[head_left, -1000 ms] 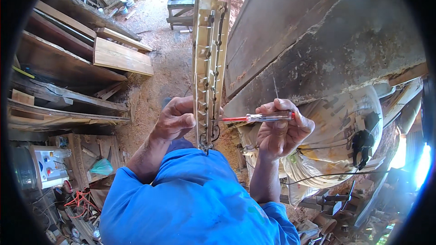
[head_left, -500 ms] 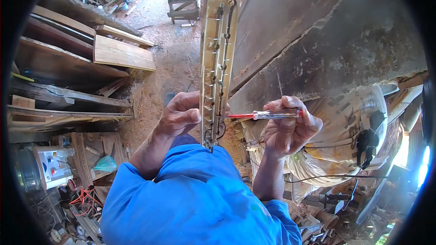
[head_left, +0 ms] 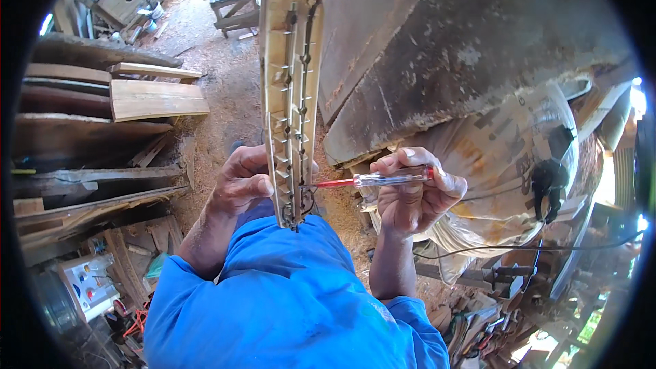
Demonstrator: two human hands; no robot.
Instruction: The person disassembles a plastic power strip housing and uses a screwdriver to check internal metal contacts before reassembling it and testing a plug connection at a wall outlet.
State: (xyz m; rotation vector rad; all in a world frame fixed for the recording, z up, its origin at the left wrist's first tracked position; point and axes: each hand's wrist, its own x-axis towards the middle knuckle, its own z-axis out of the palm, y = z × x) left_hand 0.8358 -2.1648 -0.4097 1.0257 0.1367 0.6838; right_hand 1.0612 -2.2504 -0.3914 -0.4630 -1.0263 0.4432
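Observation:
My left hand (head_left: 238, 183) grips the lower part of a long, opened beige power strip (head_left: 277, 102), which stands nearly upright before my blue shirt. Inside it show ribs, dark contact points and narrow metal strips running lengthwise; a short dark wire loops at its lower end. Some of my left fingers are hidden behind the housing. In my right hand (head_left: 424, 198) lies a screwdriver (head_left: 389, 179) with a clear handle, a red end and a red-sleeved shaft, pinched between thumb and fingers. Its tip points left and meets the strip's right side near the lower end; whether it touches metal I cannot tell.
Wooden boards (head_left: 158, 100) are stacked at the left. A large dark slab (head_left: 478, 55) and a wrapped bundle (head_left: 492, 171) fill the right, with a black cable (head_left: 519, 248) below. A small workbench (head_left: 234, 0) stands far ahead on the sawdust-covered floor.
The view has swung, so the surroundings, both hands and the power strip appear further left. The strip tilts slightly more. Both grips stay the same, with the screwdriver tip still at the strip's lower part.

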